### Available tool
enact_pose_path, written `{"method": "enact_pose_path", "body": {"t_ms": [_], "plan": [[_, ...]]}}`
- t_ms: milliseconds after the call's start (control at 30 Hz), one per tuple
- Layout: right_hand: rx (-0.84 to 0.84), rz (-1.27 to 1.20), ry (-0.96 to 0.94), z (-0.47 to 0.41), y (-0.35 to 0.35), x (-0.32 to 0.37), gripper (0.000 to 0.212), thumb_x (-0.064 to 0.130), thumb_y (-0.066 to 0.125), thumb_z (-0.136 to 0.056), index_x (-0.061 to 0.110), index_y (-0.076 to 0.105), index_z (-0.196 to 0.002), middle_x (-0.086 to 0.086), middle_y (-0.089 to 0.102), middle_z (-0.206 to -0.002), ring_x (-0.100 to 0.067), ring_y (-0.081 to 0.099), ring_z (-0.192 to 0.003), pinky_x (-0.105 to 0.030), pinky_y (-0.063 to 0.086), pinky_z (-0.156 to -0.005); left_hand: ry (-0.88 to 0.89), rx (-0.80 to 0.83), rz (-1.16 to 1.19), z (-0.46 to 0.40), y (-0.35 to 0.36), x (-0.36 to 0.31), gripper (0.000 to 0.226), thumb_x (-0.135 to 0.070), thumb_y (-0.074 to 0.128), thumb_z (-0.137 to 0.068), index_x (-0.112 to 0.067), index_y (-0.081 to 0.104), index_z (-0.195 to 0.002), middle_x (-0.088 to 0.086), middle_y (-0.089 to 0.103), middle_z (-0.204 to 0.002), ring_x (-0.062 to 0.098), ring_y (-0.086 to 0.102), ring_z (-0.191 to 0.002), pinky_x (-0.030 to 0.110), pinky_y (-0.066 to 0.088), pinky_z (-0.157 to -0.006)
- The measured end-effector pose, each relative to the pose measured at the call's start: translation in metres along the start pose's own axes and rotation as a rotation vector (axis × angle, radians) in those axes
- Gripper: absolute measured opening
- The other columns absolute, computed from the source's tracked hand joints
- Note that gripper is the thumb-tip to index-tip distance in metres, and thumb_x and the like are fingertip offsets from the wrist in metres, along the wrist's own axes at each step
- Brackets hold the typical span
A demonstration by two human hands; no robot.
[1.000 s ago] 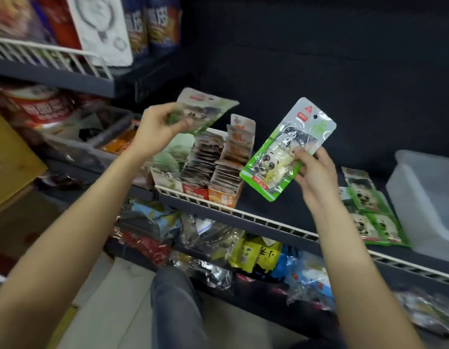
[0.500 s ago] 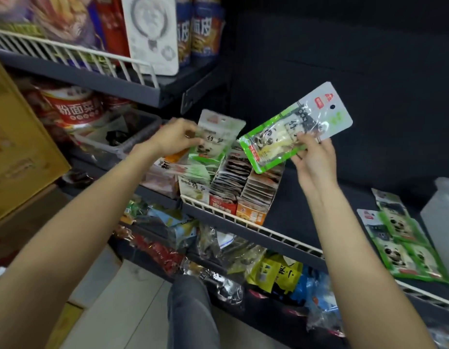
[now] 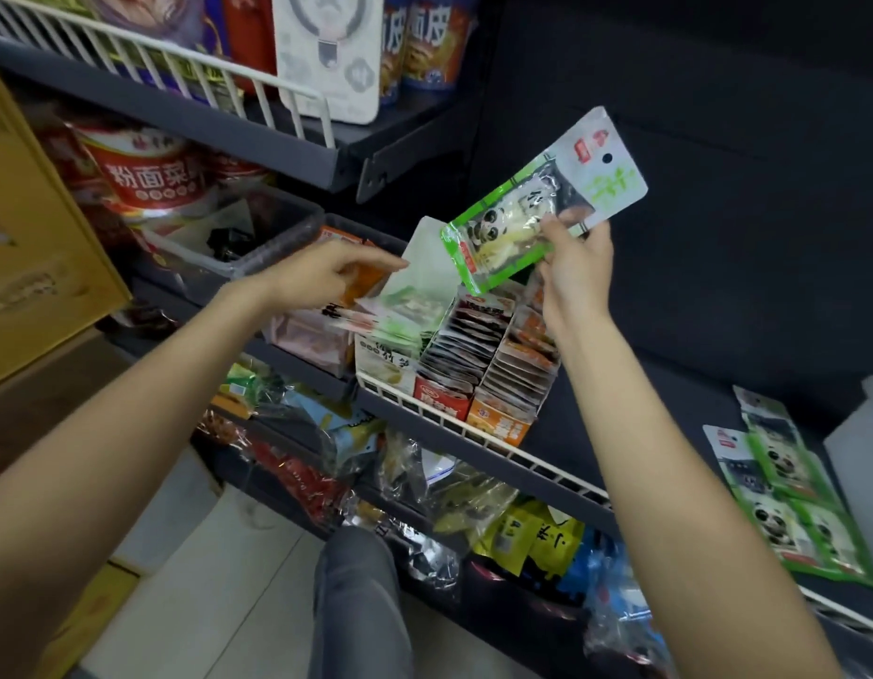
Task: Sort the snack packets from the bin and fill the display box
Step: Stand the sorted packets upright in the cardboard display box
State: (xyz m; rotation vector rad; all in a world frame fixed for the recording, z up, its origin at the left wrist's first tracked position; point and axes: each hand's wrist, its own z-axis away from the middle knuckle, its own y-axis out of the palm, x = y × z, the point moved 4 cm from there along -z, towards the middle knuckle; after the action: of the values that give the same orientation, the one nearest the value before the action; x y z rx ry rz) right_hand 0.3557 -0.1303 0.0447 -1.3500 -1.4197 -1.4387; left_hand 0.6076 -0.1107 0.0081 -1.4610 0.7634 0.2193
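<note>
My right hand (image 3: 576, 272) grips a green panda snack packet (image 3: 547, 198), tilted, just above the display box (image 3: 390, 367). The box stands on the middle shelf behind a white wire rail; it has three rows: green, red and orange packets. A pale green packet (image 3: 424, 267) stands upright at the back of the left row. My left hand (image 3: 327, 274) reaches in from the left with fingers stretched out, fingertips touching that packet's left edge. More panda packets (image 3: 792, 507) lie flat on the shelf at the right, next to a translucent white bin (image 3: 860, 458).
A clear plastic tub (image 3: 238, 237) sits on the shelf left of the box, and a yellow carton (image 3: 33, 237) stands further left. An upper shelf (image 3: 258, 134) overhangs at the top left. Loose packets crowd the lower shelf (image 3: 522, 531). My knee (image 3: 356, 605) is below.
My left hand lowered its pale green packet into the box's left row. My right hand carried the panda packet left, over the box. The view shifted right and down.
</note>
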Motion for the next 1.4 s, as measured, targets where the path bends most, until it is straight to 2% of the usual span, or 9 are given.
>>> {"method": "enact_pose_path", "body": {"t_ms": [100, 267, 433, 567, 667, 800, 1067, 1233, 1400], "plan": [[0.037, 0.126, -0.086, -0.002, 0.028, -0.014, 0.017, 0.005, 0.055, -0.091, 0.02, 0.047, -0.088, 0.003, 0.055, -0.096, -0.01, 0.057, -0.093, -0.026, 0.046, -0.084, 0.043, 0.02, 0.057, 0.021, 0.002, -0.015, 0.039, -0.045, 0.043, -0.095, -0.035, 0.051, -0.132, -0.012, 0.056, -0.132, 0.005, 0.053, -0.12, 0.031, 0.043, -0.103], [0.282, 0.666, -0.323, 0.002, 0.061, -0.036, 0.041, 0.015, 0.061, -0.09, 0.006, 0.051, -0.129, -0.004, 0.063, -0.116, -0.014, 0.058, -0.105, -0.013, 0.043, -0.084, 0.017, 0.211, -0.482, 0.03, 0.031, -0.029, 0.097, -0.093, 0.037, -0.061, -0.036, 0.042, -0.139, -0.008, 0.046, -0.143, 0.016, 0.045, -0.128, 0.038, 0.04, -0.102], [0.548, 1.37, -0.582, 0.005, 0.057, -0.053, 0.006, 0.023, 0.064, -0.085, 0.023, 0.065, -0.091, -0.004, 0.059, -0.094, -0.026, 0.043, -0.11, -0.032, 0.022, -0.083, 0.063, 0.22, -0.56, 0.029, 0.036, -0.024, 0.093, -0.087, 0.042, -0.065, -0.033, 0.04, -0.14, -0.009, 0.044, -0.145, 0.016, 0.042, -0.132, 0.039, 0.039, -0.104], [0.634, 1.517, -0.635, 0.014, 0.062, -0.055, 0.032, 0.049, 0.054, -0.089, 0.025, 0.067, -0.106, -0.003, 0.06, -0.102, -0.024, 0.037, -0.117, -0.038, 0.019, -0.09, 0.115, 0.041, -0.598, 0.031, 0.035, -0.02, 0.049, -0.045, 0.054, -0.09, -0.027, 0.049, -0.135, -0.003, 0.052, -0.138, 0.019, 0.053, -0.121, 0.036, 0.048, -0.088], [0.69, 1.643, -0.642, 0.018, 0.065, -0.059, 0.031, 0.047, 0.05, -0.091, 0.028, 0.072, -0.103, 0.003, 0.064, -0.117, -0.023, 0.033, -0.123, -0.039, 0.018, -0.094, 0.099, -0.038, -0.577, 0.041, 0.028, -0.026, 0.042, -0.041, 0.054, -0.092, -0.027, 0.054, -0.131, -0.001, 0.058, -0.132, 0.021, 0.059, -0.111, 0.036, 0.051, -0.078], [0.865, 1.519, -0.477, 0.031, 0.052, -0.045, 0.047, 0.056, 0.046, -0.092, 0.029, 0.059, -0.128, 0.004, 0.03, -0.153, -0.023, 0.003, -0.144, -0.045, 0.008, -0.111, 0.087, -0.116, -0.29, 0.062, 0.023, -0.043, 0.043, -0.048, 0.056, -0.089, -0.03, 0.056, -0.129, -0.002, 0.063, -0.125, 0.016, 0.061, -0.109, 0.04, 0.051, -0.087], [0.443, 1.13, -0.431, 0.093, -0.118, -0.013, 0.023, 0.028, 0.057, -0.094, 0.028, 0.066, -0.115, 0.009, 0.068, -0.112, -0.01, 0.062, -0.105, -0.031, 0.048, -0.089, 0.334, -0.501, 0.089, 0.058, 0.097, -0.163, 0.031, -0.023, 0.055, -0.09, -0.022, 0.062, -0.12, -0.01, 0.068, -0.088, 0.008, 0.063, -0.086, 0.03, 0.052, -0.079], [0.186, 1.28, -0.158, 0.091, -0.258, -0.024, 0.021, 0.013, 0.062, -0.09, 0.014, 0.068, -0.11, -0.005, 0.069, -0.109, -0.023, 0.065, -0.099, -0.024, 0.043, -0.084, 0.315, -0.124, 0.293, 0.022, 0.2, -0.232, 0.031, -0.024, 0.06, -0.087, -0.026, 0.06, -0.118, -0.013, 0.063, -0.089, 0.003, 0.058, -0.081, 0.03, 0.051, -0.077], [0.015, 1.461, 0.028, 0.063, -0.355, -0.038, 0.047, 0.013, 0.058, -0.091, 0.006, 0.047, -0.137, -0.018, 0.046, -0.141, -0.035, 0.046, -0.127, -0.037, 0.034, -0.104, 0.078, 0.222, 0.078, -0.06, 0.301, -0.268, 0.049, -0.04, 0.056, -0.091, -0.022, 0.045, -0.135, 0.001, 0.054, -0.13, 0.021, 0.049, -0.12, 0.035, 0.043, -0.096]]}}
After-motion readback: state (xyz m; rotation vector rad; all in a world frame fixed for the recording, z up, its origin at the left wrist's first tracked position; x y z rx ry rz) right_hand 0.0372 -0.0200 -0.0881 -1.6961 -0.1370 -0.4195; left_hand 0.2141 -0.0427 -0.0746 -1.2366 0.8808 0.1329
